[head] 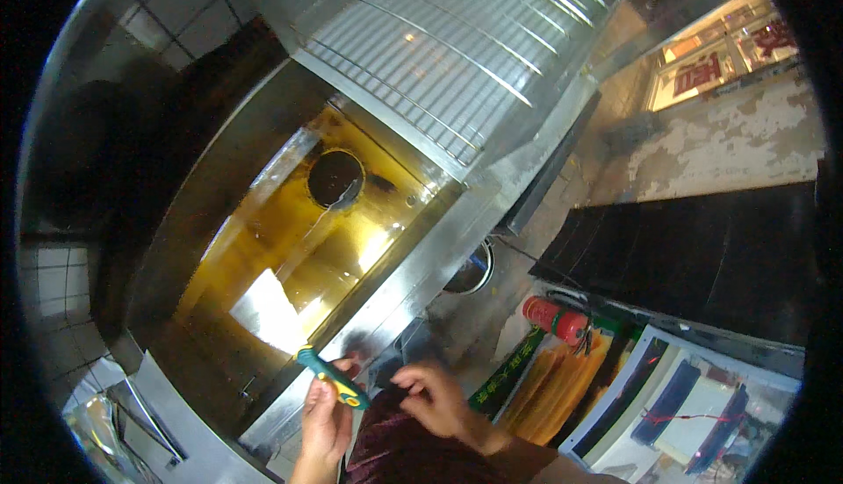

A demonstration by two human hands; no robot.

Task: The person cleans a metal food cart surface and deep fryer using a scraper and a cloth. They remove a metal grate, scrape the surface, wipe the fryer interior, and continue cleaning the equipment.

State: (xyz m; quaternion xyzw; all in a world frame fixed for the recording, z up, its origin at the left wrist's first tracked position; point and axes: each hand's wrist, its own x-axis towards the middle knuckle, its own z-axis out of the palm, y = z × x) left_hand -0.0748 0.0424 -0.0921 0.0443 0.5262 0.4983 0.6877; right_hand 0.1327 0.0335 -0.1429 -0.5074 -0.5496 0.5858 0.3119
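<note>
In my left hand is a putty knife with a green and yellow handle. Its broad blade glares white and reaches over a deep metal basin. A yellow, shiny, greasy-looking surface covers the basin's bottom; I cannot tell whether it is liquid or coating. A round dark opening lies toward the far end. My right hand hovers to the right of the handle, apart from it, fingers loosely bent and nothing visible in them.
A wire rack over a ribbed metal surface adjoins the basin's far end. On the right stand a red fire extinguisher, a dark panel and a light-framed unit. A round container is on the floor beside the basin.
</note>
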